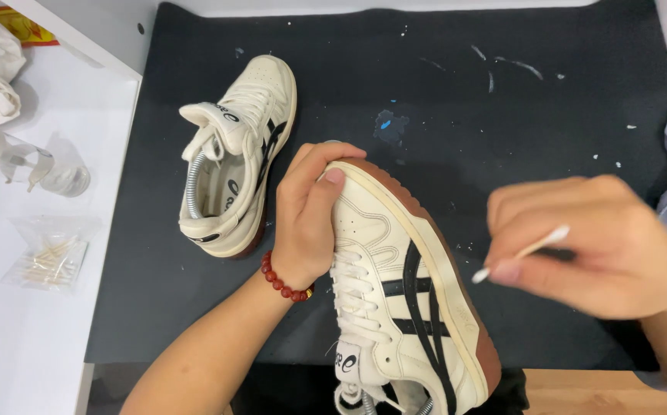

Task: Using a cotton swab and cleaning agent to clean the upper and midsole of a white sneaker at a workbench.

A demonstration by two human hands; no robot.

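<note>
The cream sneaker (406, 292) with black stripes and a brown sole lies tilted on its side at the bottom centre of the dark mat (502, 115), toe pointing to about eleven o'clock. The left hand (306, 223) wraps around its toe from the nine o'clock side, fingers curled closed over the tip, thumb pressed on the upper; a red bead bracelet (281, 280) circles that wrist. At three o'clock of the shoe, just beside its sole edge but apart from it, the right hand (595, 246) pinches a cotton swab (522, 252) between thumb and fingertips, the other fingers folded in; the hand is blurred. The swab's near tip points toward the sole at nine o'clock.

At ten o'clock of the held shoe, the second sneaker (233, 154) rests upright on the mat, well clear of both hands. Farther out at nine o'clock, on the white table (26, 346), lie a clear bag of swabs (49, 257) and a clear bottle (18, 157). Nothing lies between swab and sole.
</note>
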